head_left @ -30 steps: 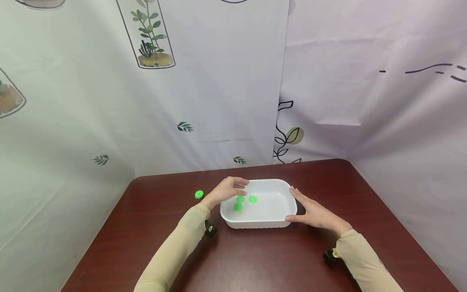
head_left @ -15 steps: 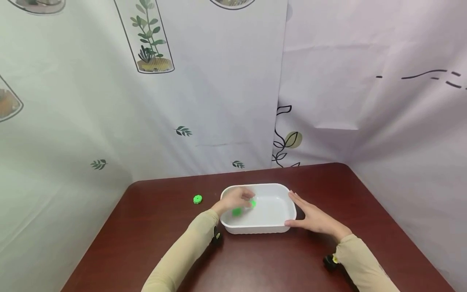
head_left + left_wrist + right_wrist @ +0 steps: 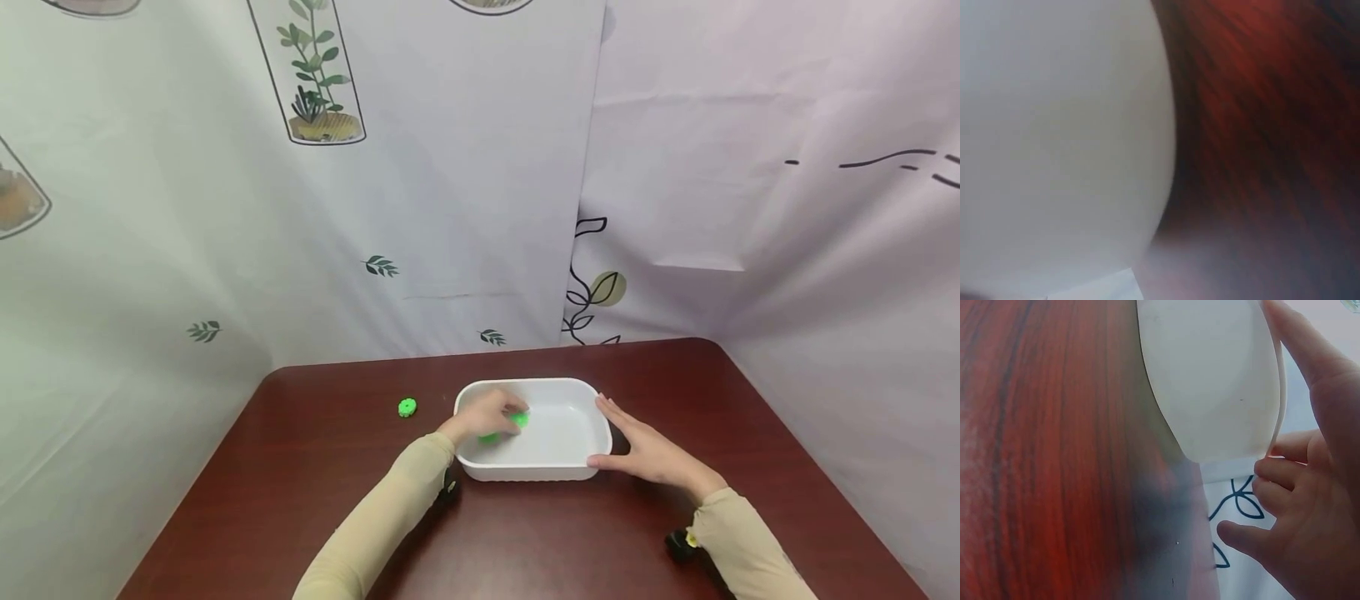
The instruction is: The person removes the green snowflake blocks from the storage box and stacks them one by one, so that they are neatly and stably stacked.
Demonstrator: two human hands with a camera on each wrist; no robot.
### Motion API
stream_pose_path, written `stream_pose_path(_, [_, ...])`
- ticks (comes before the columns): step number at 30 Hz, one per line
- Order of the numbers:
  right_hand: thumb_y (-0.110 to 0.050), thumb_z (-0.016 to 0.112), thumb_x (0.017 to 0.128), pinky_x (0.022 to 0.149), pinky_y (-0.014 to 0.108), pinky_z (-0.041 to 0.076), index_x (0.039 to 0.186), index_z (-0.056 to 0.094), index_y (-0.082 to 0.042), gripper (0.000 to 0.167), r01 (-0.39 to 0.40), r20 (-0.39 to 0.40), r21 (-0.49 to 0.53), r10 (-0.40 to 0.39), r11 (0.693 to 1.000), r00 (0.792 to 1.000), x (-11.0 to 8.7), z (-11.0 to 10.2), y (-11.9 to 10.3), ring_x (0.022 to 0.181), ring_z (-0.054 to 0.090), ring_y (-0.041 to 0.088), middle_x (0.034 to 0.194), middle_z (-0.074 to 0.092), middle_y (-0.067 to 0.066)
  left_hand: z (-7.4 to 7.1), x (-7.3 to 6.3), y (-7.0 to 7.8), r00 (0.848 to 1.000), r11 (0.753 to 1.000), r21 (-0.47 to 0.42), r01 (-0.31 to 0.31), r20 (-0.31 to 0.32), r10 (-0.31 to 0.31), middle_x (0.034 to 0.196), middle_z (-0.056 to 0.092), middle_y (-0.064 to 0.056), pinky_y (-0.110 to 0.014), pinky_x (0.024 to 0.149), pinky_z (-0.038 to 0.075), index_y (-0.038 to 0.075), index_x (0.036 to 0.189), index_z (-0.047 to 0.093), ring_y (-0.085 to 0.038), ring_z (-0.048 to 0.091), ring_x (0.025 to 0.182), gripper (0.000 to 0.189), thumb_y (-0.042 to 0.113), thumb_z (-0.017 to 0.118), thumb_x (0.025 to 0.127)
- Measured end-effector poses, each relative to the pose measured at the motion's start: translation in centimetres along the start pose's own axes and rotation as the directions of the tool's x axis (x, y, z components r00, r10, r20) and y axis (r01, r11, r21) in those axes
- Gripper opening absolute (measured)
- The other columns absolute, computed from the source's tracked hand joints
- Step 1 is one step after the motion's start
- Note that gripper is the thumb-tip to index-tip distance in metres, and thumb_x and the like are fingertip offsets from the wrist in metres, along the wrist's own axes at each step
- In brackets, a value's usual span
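A white rectangular baking dish (image 3: 558, 433) with rounded corners stands on the table. My left hand (image 3: 483, 414) reaches down inside its left half, fingers curled and thumb on either side of a small round green piece (image 3: 520, 419). Another green piece (image 3: 489, 437) lies in the dish under this hand, partly covered. In the left wrist view only the dish's outer wall (image 3: 1066, 137) shows beside the table. My right hand (image 3: 645, 446) spreads round the dish's right end, fingertips at the far corner and thumb at the near corner. The right wrist view shows those fingers (image 3: 1282, 472) against the rim.
One green piece (image 3: 407, 407) with a scalloped edge lies on the dark red-brown table (image 3: 525, 542), left of the dish. A white printed curtain (image 3: 465, 208) hangs behind the table and along its sides.
My left hand has come down and to the right into the dish, its fingers closing around a green piece. My right hand stays at the dish's right end.
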State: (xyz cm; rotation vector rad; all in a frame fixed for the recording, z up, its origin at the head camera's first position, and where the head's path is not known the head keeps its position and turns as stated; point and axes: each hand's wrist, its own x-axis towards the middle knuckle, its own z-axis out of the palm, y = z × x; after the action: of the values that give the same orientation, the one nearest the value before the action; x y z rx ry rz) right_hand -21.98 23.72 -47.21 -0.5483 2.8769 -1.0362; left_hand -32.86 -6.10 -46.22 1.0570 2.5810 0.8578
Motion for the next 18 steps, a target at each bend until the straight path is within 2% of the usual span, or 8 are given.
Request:
stream_pose_path(2, [-0.061, 0.077, 0.079, 0.111, 0.064, 0.029, 0.161, 0.024, -0.008, 0.111, 0.001, -0.006, 0.006, -0.001, 1.000, 1.000, -0.05, 0.02, 0.03, 0.148, 0.024, 0.044, 0.164, 0.021, 0.020, 0.20, 0.14, 0.00, 1.000, 0.998, 0.054, -0.025, 0.008, 0.024, 0.111, 0.073, -0.011, -0.030, 0.092, 0.051, -0.003, 0.116, 0.072, -0.022, 0.066, 0.103, 0.036, 0.001, 0.079, 0.081])
stream_pose_path(5, [-0.062, 0.077, 0.079, 0.111, 0.064, 0.030, 0.161, 0.024, -0.009, 0.110, 0.001, -0.009, 0.008, -0.001, 1.000, 1.000, -0.06, 0.06, 0.09, 0.148, 0.024, 0.044, 0.164, 0.021, 0.020, 0.37, 0.25, 0.08, 0.999, 0.996, 0.078, -0.030, 0.015, 0.029, 0.107, 0.073, -0.010, -0.028, 0.089, 0.051, -0.002, 0.112, 0.073, -0.020, 0.066, 0.098, 0.033, -0.001, 0.079, 0.080])
stream_pose_path(18, [-0.062, 0.077, 0.079, 0.112, 0.062, 0.029, 0.160, 0.025, -0.008, 0.111, 0.004, -0.005, 0.014, -0.004, 1.000, 1.000, -0.01, -0.02, 0.09, 0.148, 0.025, 0.042, 0.164, 0.021, 0.020, 0.38, 0.19, 0.30, 1.000, 0.997, 0.071, 0.009, 0.018, -0.010, 0.103, 0.073, -0.006, -0.027, 0.085, 0.051, 0.002, 0.109, 0.075, -0.016, 0.064, 0.093, 0.027, 0.000, 0.078, 0.082])
